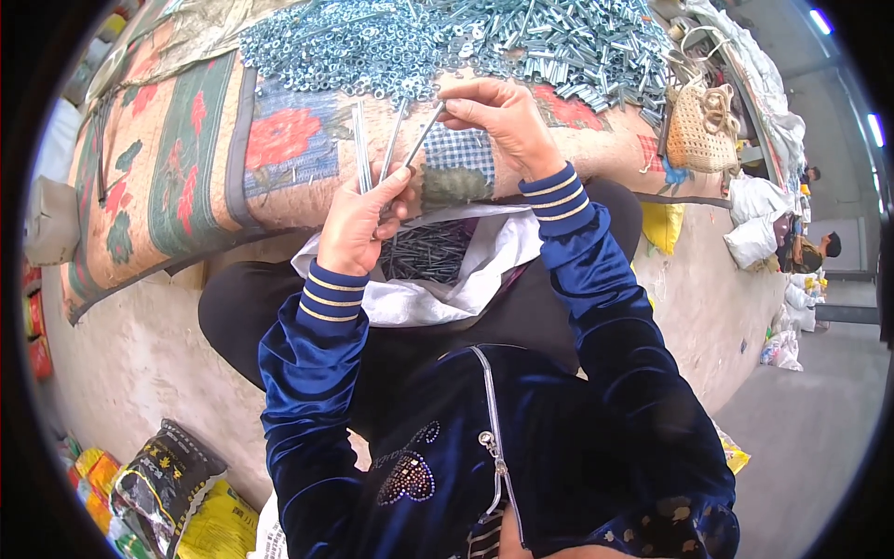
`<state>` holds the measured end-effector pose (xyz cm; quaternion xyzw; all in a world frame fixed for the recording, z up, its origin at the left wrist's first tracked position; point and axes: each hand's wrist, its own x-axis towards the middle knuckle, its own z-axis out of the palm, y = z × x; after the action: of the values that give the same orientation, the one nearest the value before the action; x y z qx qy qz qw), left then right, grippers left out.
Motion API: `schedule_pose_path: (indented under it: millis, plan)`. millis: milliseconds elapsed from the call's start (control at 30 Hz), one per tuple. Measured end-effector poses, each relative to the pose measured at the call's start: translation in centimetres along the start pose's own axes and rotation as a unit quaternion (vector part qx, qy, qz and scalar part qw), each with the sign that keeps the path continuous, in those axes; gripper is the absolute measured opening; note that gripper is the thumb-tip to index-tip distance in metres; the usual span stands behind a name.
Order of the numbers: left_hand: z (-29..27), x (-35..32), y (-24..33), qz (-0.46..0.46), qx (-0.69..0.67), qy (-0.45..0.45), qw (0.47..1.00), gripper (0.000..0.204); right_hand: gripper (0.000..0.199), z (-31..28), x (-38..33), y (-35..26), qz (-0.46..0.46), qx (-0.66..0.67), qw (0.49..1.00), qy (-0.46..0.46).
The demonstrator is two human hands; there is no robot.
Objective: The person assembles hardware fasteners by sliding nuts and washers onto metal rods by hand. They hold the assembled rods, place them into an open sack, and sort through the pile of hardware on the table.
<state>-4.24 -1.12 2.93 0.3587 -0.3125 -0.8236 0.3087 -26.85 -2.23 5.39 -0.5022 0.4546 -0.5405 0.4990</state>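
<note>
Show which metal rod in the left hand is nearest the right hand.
The rightmost metal rod, leaning most, its upper end at the right hand; the other rods in the left hand stand farther left.

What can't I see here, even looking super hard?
Head view:
- Parts of the metal rods in the left hand: hidden by its grip.
- Bottom of the white sack: dark metal pieces cover it.
- Far end of the metal pile: cut off by the top edge.
- Hands of a distant person at right: too small.
</note>
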Motion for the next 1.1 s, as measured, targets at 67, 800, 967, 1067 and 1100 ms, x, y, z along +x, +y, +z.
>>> schedule_pose_path:
  millis: [67, 800, 967, 1067, 1100]
  plan:
    - [0.0, 0.0, 0.0, 0.001, -0.002, -0.001, 1.0, 0.017, 0.02, 0.5, -0.5, -0.3, 0.001, 0.041, 0.999, 0.0]
    - [-1.6, -0.1, 0.6, 0.088, -0.116, 0.062, 0.987, 0.017, 0.02, 3.3, 4.7, 3.3, -0.159, -0.59, 0.784, 0.11]
    - [-1.4, 0.0, 0.5, 0.042, -0.046, 0.021, 0.998, 0.017, 0.021, 0.9, 3.4, 1.2, 0.004, -0.175, 0.983, 0.051]
    - [-0.8, -0.2, 0.5, 0.023, -0.045, 0.006, 0.999, 0.017, 0.019, 1.0, 2.4, 0.0, 0.022, -0.012, 1.0, -0.003]
    - [-0.7, -0.3, 0.5, 0.022, -0.043, 0.004, 0.999, 0.017, 0.019, 1.0, 2.0, -0.4, 0.021, 0.011, 0.999, -0.029]
